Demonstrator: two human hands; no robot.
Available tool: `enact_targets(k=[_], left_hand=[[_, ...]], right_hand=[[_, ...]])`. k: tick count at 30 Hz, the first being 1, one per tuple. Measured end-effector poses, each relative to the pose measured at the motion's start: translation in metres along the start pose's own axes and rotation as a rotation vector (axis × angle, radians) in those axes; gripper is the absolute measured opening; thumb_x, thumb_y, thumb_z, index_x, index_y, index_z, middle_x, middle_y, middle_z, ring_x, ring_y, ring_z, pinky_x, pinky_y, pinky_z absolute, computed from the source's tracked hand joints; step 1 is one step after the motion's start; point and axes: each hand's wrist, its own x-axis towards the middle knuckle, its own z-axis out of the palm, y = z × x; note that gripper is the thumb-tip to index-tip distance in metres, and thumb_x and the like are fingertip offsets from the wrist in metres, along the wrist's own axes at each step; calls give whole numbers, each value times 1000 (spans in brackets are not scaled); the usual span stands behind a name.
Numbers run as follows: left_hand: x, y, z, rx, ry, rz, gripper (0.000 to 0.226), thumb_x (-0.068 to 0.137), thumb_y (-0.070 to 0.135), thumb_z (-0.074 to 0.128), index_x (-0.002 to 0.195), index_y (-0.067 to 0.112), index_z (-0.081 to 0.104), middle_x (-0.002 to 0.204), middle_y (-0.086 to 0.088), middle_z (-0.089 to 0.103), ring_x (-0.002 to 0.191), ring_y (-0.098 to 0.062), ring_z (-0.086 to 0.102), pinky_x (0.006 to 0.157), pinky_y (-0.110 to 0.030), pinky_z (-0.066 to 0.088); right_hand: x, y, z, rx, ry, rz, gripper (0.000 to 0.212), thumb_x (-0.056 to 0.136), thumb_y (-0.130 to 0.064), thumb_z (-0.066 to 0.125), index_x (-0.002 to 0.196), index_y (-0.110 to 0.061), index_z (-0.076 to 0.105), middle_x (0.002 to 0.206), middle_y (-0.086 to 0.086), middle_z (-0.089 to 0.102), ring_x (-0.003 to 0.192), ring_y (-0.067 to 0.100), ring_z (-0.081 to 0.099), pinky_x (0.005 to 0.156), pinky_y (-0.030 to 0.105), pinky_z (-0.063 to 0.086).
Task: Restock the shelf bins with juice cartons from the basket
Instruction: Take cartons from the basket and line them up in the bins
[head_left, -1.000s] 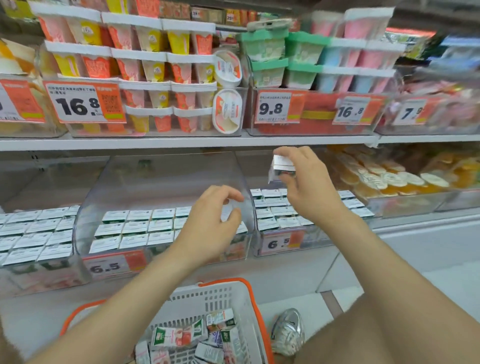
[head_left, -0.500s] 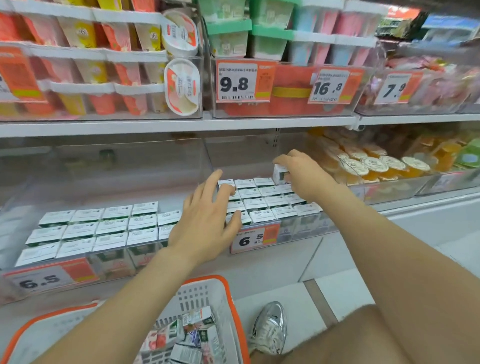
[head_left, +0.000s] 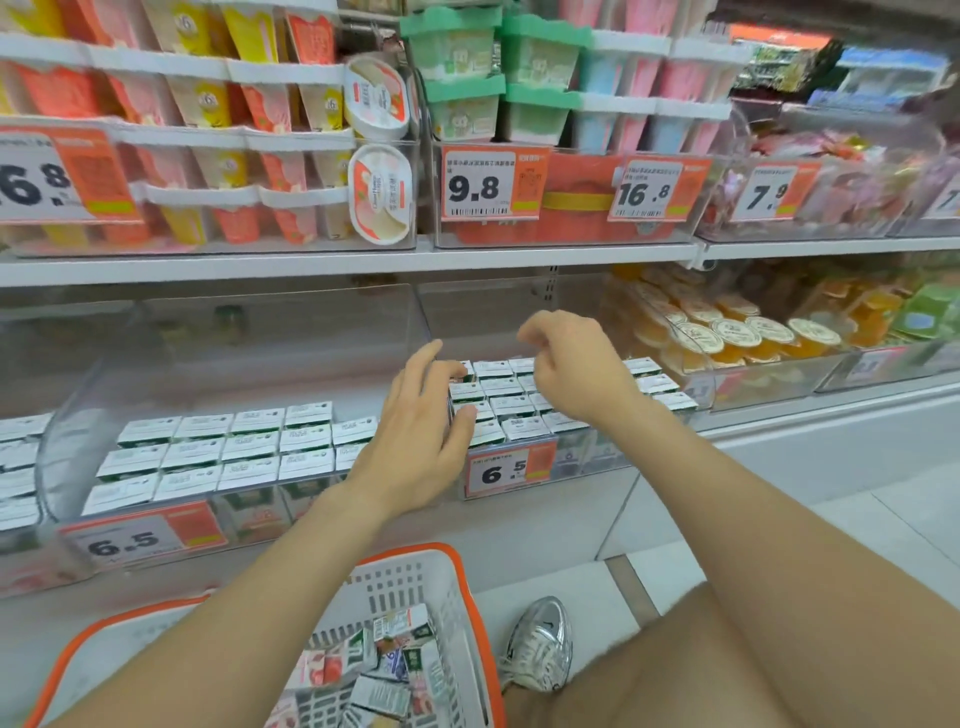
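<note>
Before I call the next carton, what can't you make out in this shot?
- Head view: the right hand and left hand cover part of the right bin, so free slots are hidden.
- The basket is cut off by the bottom edge; carton count unknown.
- Carton-top print is too small to read.

both hands hang over the right clear shelf bin (head_left: 597, 457) of juice cartons (head_left: 511, 405): the left hand (head_left: 421, 441) spread flat at its left edge, the right hand (head_left: 576, 369) loosely curled, empty. below, the orange-rimmed basket (head_left: 457, 613) holds loose cartons.
</note>
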Motion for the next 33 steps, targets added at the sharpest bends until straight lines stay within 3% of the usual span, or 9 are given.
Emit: enact_targets(k=[4, 7, 10, 15, 18, 22, 26, 30, 33], left_hand=[[-29, 6, -21, -4, 195, 89, 29, 101, 10, 56, 129, 14, 52, 133, -1, 46, 119, -18, 51, 102, -39, 46], [-75, -1, -38, 80, 187, 132, 25, 93, 4, 61, 99, 23, 45, 97, 5, 44, 74, -25, 48, 61, -46, 45], [-128, -29, -43, 219, 47, 87, 25, 89, 19, 59, 91, 31, 37, 85, 11, 40, 60, -21, 45, 45, -40, 41], [-206, -99, -28, 290, -239, -266, 10, 94, 24, 54, 99, 32, 51, 94, 12, 53, 75, -18, 56, 64, -42, 53], [-237, -129, -11, 269, -348, -439, 9, 96, 20, 55, 99, 28, 58, 93, 8, 61, 81, -19, 59, 70, -39, 55], [-271, -160, 17, 198, -528, -595, 11, 98, 17, 53, 97, 25, 62, 95, 2, 65, 84, -20, 62, 78, -41, 57], [-298, -184, 44, 169, -646, -654, 14, 100, 18, 53, 102, 31, 55, 107, 1, 64, 91, -21, 63, 85, -43, 57], [-308, -194, 74, 185, -768, -650, 37, 103, 12, 52, 140, 20, 53, 142, -5, 53, 121, -28, 58, 97, -44, 53], [-305, -194, 95, 190, -795, -606, 46, 102, 8, 55, 148, 16, 48, 149, -9, 47, 133, -31, 52, 106, -45, 49]], right_hand=[[-49, -68, -12, 225, 26, -212, 26, 84, -3, 51, 92, -19, 69, 71, -12, 62, 61, 1, 52, 64, 29, 43], [-83, -112, -1, 138, -219, -331, 21, 79, -10, 52, 80, -22, 69, 61, -11, 56, 59, 11, 47, 61, 32, 44], [-107, -148, 33, -88, -468, -462, 15, 88, -15, 51, 83, -22, 63, 75, 3, 63, 71, 27, 53, 60, 37, 46], [-131, -167, 113, -292, -743, -482, 11, 96, -12, 51, 91, -14, 61, 78, 7, 54, 69, 30, 55, 52, 34, 39], [-137, -154, 164, -279, -868, -389, 20, 93, -8, 55, 107, -10, 69, 102, 14, 68, 88, 36, 65, 72, 48, 59], [-152, -131, 213, -263, -959, -224, 31, 99, -7, 53, 129, -7, 61, 127, 16, 62, 109, 38, 62, 84, 43, 54], [-178, -104, 256, -218, -1042, -34, 34, 101, 0, 46, 133, -4, 55, 131, 20, 58, 111, 36, 61, 80, 38, 48], [-196, -83, 291, -188, -1068, 106, 39, 102, -8, 52, 141, -9, 47, 136, 15, 59, 117, 34, 61, 96, 42, 52], [-205, -75, 311, -254, -1037, 71, 50, 98, -12, 57, 147, -11, 44, 147, 12, 53, 129, 33, 56, 107, 44, 47]])
